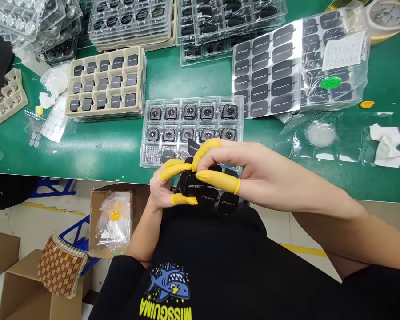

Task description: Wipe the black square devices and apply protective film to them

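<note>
While left hand (157, 189) pinches black piece (192, 183), right hand (250, 171) tightly pinches its edge

Apparently “HiFuture” labels (190, 184); “MISSGUIMA” shirt (226, 271)

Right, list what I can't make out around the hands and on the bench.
All in the head view:
Black piece: its back, hidden by its own front and the left hand.
Right hand: what its fingertips pinch, if anything, hidden by its fingers.
Clear tray: part of its nearest row, behind the hands.
Paper slip: print too small and blurred.
Tape roll: cut off by the top edge.
</note>
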`<state>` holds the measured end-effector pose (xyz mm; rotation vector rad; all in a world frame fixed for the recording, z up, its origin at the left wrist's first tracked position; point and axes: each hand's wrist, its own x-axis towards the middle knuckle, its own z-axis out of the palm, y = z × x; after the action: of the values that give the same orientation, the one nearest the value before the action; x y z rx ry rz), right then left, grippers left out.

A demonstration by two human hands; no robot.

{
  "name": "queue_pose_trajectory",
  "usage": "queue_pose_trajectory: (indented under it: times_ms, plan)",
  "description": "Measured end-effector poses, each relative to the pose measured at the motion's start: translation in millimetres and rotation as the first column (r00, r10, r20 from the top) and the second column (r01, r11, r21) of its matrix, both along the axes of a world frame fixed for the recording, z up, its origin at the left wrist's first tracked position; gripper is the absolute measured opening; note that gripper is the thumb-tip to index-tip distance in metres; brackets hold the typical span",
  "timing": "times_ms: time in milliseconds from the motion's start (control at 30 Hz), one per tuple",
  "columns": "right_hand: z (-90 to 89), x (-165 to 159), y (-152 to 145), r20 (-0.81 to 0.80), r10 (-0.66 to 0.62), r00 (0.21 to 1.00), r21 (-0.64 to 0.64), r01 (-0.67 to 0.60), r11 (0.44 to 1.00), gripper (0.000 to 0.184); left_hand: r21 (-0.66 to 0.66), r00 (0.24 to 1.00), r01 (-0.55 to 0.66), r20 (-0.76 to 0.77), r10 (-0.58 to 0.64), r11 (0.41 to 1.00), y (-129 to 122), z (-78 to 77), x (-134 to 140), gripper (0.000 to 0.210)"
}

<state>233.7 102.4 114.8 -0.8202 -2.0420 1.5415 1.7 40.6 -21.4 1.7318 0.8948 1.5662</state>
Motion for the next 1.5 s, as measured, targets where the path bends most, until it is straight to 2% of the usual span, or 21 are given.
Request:
queue_pose_trajectory:
  times_ms: [167, 333, 567, 1000, 1500]
  plan:
    - [-2.2, -1, -1, -0.002, -0.004, 1.0, 0.004, 0.004, 1.0, 0.019, -0.015, 0.999, 0.018, 0.03, -0.018, 1.0, -1, -1.3, -2, 0.077]
    - [-5.5, -3, -3, -0.006, -0.028, 1.0, 0.028, 0.028, 0.999, 0.021, -0.001, 1.0, -0.006, -0.027, 0.006, 1.0, 0, -1.8, -4, 0.08]
    - [-7.6, -4, -4, 0.006, -0.025, 1.0, 0.074, 0.025, 0.997, 0.019, 0.005, 0.997, 0.048, 0.062, -0.049, 0.999, 1, -1.3, -5, 0.079]
    - [-9.1, -4, -5, -0.002, -0.033, 0.999, 0.111, 0.033, 0.993, 0.016, 0.041, 0.998, 0.019, 0.056, -0.021, 0.999, 2, 3.3, -3, 0.077]
    - [-11.9, -5, -8, 0.006, -0.048, 0.999, 0.168, 0.046, 0.985, 0.017, 0.016, 0.999, 0.005, 0.043, -0.006, 1.0, 0, 3.9, -3, 0.074]
